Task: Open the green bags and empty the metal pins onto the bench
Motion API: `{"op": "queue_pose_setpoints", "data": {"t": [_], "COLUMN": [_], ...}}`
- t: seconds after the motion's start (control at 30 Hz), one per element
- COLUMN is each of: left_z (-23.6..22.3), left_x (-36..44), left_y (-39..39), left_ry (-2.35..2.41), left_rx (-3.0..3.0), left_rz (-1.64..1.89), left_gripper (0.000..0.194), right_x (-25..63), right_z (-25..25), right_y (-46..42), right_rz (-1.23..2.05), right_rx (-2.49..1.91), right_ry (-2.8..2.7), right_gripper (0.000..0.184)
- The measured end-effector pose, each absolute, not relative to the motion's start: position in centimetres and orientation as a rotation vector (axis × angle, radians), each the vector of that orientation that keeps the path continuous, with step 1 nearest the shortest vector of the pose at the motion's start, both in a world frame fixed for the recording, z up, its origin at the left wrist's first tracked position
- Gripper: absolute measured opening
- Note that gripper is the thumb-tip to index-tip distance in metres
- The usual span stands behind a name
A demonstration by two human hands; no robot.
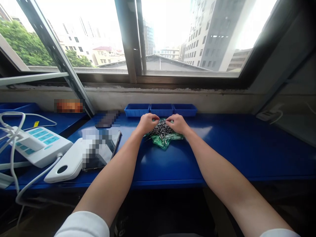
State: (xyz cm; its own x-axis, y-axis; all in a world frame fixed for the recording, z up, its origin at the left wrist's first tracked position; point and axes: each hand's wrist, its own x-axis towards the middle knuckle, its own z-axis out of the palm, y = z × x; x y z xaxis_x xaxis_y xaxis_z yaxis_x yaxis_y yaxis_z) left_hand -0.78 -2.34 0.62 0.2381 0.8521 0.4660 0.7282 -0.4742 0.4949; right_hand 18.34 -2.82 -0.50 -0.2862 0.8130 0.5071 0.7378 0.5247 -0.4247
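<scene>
A green star-shaped tray (163, 142) lies on the blue table (222, 148), heaped with several small dark metal screws (161, 128). My left hand (147, 122) rests on the left side of the heap, fingers curled down into the screws. My right hand (178, 123) rests on the right side, fingers bent and touching the heap too. Whether either hand pinches a screw is hidden by the fingers. Just behind the hands stand three small blue bins (161, 109) in a row.
A white power strip (39, 144) with white cables (14, 158) sits at the left. Beside it lie a white device (71, 163), a phone (116, 144) and blurred items. A window frame (133, 49) rises behind the table. Another white power strip (268, 115) lies far right.
</scene>
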Motion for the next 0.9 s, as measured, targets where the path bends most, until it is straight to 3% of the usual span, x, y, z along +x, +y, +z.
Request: {"op": "queue_pose_setpoints", "data": {"t": [0.43, 0.7, 0.9], "left_z": [-0.7, -0.2, -0.3], "left_x": [-0.3, 0.7, 1.3], "left_y": [-1.7, -2.7, -2.8], "left_ry": [1.570, 1.228, 1.270], "left_rx": [2.412, 2.317, 2.204], "left_rz": [1.026, 1.287, 1.392], "left_gripper": [0.023, 0.025, 0.020], "right_x": [16.4, 17.3, 17.5], "right_z": [-0.8, -0.3, 0.0], "right_y": [-2.7, -2.5, -3.0], "right_rz": [0.079, 0.100, 0.293], "right_rx": [-1.261, -1.280, -1.260], "right_ry": [-2.278, -2.055, -1.909], "right_gripper": [0.014, 0.027, 0.038]}}
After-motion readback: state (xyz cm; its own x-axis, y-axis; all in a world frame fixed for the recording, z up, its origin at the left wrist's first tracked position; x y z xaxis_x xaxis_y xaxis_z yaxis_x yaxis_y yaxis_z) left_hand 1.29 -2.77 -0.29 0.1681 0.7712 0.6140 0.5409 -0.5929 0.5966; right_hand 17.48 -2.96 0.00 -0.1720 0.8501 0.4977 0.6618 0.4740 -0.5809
